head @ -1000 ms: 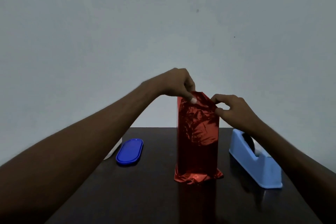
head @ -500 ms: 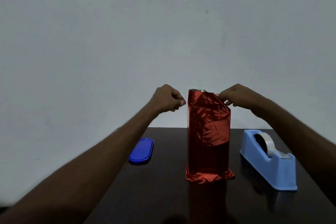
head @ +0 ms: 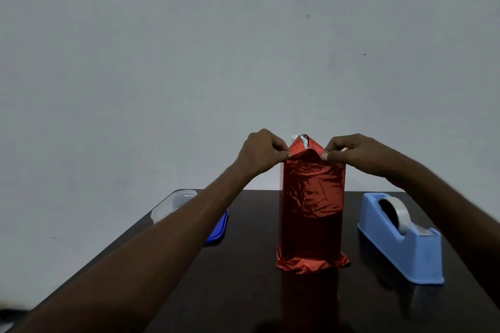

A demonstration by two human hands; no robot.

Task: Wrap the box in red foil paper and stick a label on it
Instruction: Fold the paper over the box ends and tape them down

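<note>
Both hands, left hand point(head: 261, 155) and right hand point(head: 354, 153), pinch the red foil point(head: 313, 197) atop the upright box mid-table point(head: 243, 292); uneven pulling could tear it or topple the box.

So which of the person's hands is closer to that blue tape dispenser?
The right hand. It pinches the top right of the red foil, above and a little left of the tape dispenser. The left hand pinches the foil's top left corner, beyond the wrapped box.
</note>
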